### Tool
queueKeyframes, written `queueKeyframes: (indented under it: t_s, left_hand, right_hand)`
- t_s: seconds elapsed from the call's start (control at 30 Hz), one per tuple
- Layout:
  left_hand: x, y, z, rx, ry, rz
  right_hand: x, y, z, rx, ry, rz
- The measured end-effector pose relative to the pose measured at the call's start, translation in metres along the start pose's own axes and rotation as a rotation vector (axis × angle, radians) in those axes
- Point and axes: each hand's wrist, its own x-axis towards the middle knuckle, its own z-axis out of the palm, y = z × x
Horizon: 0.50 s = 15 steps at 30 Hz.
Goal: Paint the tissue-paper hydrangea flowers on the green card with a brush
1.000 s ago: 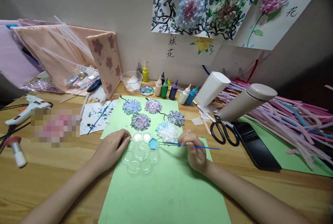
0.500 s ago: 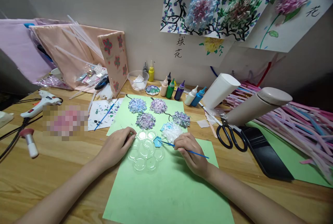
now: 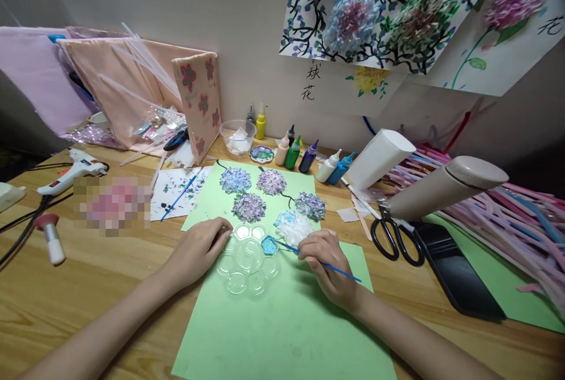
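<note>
My right hand [image 3: 329,265] pinches a thin blue paintbrush [image 3: 342,272], its tip at the well of light blue paint [image 3: 269,245] in a clear flower-shaped palette [image 3: 237,283]. At the palette's left edge, my left hand [image 3: 205,245] has its thumb and curled fingers closed on the rim. Just above the brush lies a white tissue-like flower [image 3: 296,228] with pale blue on its upper left. Several blue and purple textured flowers [image 3: 249,207] sit beyond it on green paper [image 3: 282,333], joined by dark painted stems. The palette rests on this paper too.
Paint bottles [image 3: 308,157] stand near the wall, beside a clear bowl [image 3: 238,137]. Scissors [image 3: 397,242], a black phone-like slab [image 3: 459,274] and a tilted-looking bottle [image 3: 450,189] are at right. A glue gun [image 3: 73,173] and a paint-stained sheet [image 3: 176,192] lie at left.
The camera view has shifted slightly, so most things appear a little farther right. The brush tip stays at the blue well, and both hands keep their holds.
</note>
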Motion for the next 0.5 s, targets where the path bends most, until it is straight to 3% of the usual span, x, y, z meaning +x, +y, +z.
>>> queueKeyframes:
  t_s: [0.13,0.3,0.37,0.5]
  left_hand:
    - [0.000,-0.002,0.000,-0.008,-0.009,-0.002]
    - [0.002,-0.003,0.000,-0.010,-0.008,-0.001]
    - [0.002,-0.003,0.000,-0.006,-0.011,-0.010]
    - [0.002,-0.003,-0.001,-0.006,-0.021,-0.024]
  right_hand:
    - [-0.005,0.008,-0.003,0.064,0.152,0.013]
    - [-0.001,0.035,-0.011,0.084,0.599,0.212]
    - [0.002,0.045,-0.013,0.101,0.649,0.242]
    - [0.002,0.053,-0.012,0.113,0.610,0.294]
